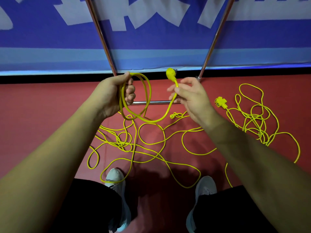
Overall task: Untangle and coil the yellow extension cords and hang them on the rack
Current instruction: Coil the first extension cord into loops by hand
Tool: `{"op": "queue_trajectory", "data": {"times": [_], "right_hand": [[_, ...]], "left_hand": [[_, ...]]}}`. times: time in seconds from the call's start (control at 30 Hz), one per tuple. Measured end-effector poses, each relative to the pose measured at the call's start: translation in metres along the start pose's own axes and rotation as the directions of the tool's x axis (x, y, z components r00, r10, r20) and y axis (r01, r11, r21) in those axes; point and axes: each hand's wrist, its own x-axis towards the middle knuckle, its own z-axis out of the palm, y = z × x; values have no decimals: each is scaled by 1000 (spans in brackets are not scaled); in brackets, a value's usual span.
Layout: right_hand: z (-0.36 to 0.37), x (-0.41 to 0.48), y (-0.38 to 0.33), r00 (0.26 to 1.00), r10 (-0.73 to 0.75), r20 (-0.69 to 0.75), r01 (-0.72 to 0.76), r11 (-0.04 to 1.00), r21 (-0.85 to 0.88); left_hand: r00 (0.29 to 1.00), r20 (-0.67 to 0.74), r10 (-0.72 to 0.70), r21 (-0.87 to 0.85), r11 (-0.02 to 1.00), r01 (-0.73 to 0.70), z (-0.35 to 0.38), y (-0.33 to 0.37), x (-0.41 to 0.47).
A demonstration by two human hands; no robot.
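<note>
2 forearms [50, 157] out: left grip [116, 93] holds 2 cord loops [146, 91], right grip [190, 96] pinches cord [168, 109] below 1 plug [170, 73].

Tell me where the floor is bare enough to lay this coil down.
Barest: the red floor left of the tangled cords, between the black wall strip and the left forearm. A thin strip lies behind the rack's floor bar. Crowded: everything between bar and shoes, and the pile by the multi-outlet socket.

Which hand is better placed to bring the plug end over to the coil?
Right. The right hand pinches the cord just below the plug; the left hand is full, gripping the coiled loops.
</note>
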Motion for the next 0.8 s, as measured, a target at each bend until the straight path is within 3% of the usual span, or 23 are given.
{"op": "queue_trajectory", "data": {"times": [0.17, 0.23, 0.33, 0.43, 0.5, 0.57, 0.73, 0.8], "right_hand": [[1, -2, -24, 975, 7, 223, -30, 995, 98], [2, -3, -28, 961, 25, 274, -42, 997, 57], [7, -6, -33, 936, 38, 351, 18, 988, -156], [17, -10, -36, 895, 31, 445, 174, 894, -413], [25, -9, -36, 908, -3, 419, 210, 869, -449], [28, -8, -35, 946, -39, 323, 169, 907, -385], [32, -8, -32, 955, -170, 244, 264, 861, -435], [28, -4, -29, 970, -183, 158, 233, 882, -409]], "left_hand": [[998, -31, -59, 36, 998, 60, -4, -1, 1], [998, -25, -58, 82, 995, 60, 0, -1, 0], [994, 74, -82, 142, 987, 71, 12, -5, -5], [959, 229, -166, 212, 970, 117, 22, -9, -11], [944, 275, -184, 370, 926, 72, 24, -11, -14], [944, 299, -139, 457, 889, -13, 23, -13, -14], [949, 311, -56, 367, 928, -66, 21, -12, -10], [944, 327, -51, 291, 955, -50, 17, -6, -11]]}}
